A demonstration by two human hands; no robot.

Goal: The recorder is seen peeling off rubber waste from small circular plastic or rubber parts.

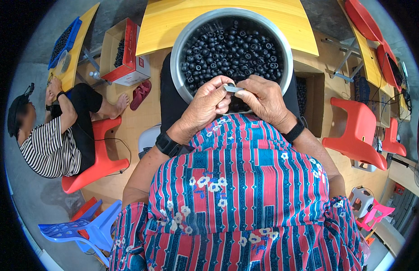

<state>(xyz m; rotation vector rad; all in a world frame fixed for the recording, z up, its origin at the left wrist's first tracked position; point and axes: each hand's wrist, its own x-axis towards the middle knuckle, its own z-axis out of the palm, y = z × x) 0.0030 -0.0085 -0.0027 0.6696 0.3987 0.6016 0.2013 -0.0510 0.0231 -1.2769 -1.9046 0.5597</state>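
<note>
Blade [233, 89] lies sideways above the near side of the metal bowl [175, 67], pinched in my curled right hand [267, 100], its tip toward the black piece [231, 84] which my curled left hand [204, 105] pinches.

Angling the left forearm [147, 169] and the right forearm [317, 152] inward from either side. Holding the left hand [205, 100] and the right hand [266, 98] close together, pointing the left thumb [217, 94] and the right thumb [247, 97] toward each other. Pinching with thumb and forefinger on both hands, curling the remaining left fingers [223, 105] toward the palm.
</note>
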